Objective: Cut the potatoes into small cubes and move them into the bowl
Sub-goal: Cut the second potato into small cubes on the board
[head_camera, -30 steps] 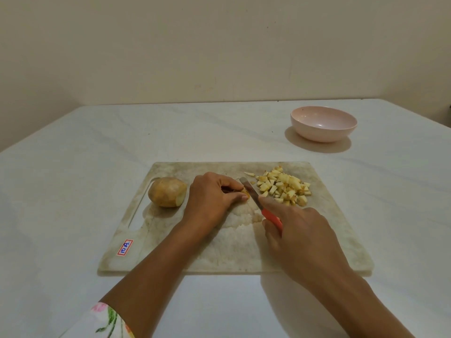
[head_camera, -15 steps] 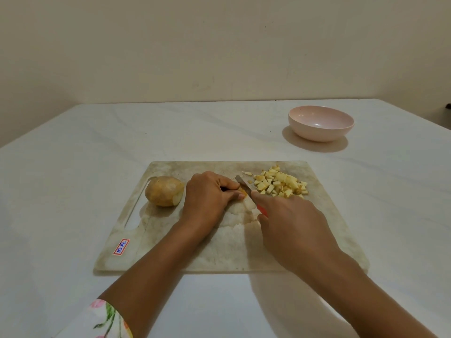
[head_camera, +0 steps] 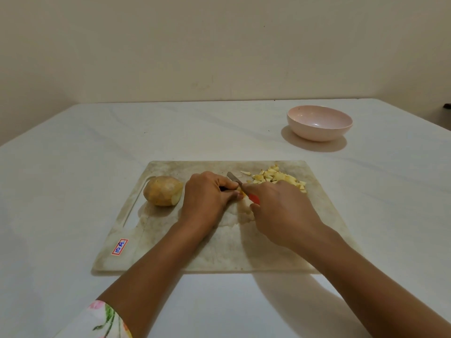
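left hand (head_camera: 207, 193) curled on potato piece (head_camera: 241, 190) at cutting board (head_camera: 219, 252) centre, to steady it | right hand (head_camera: 280, 213) grips knife (head_camera: 235, 179), for dicing | cubes (head_camera: 278, 178) piled at board's far right, side nearest bowl (head_camera: 319, 123)

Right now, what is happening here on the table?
A person is dicing potato on a cutting board. The left hand holds down a small potato piece while the right hand grips a red-handled knife and cuts it. A pile of cubes lies on the board's far right, a partly cut potato on its left. The pink bowl beyond is empty.
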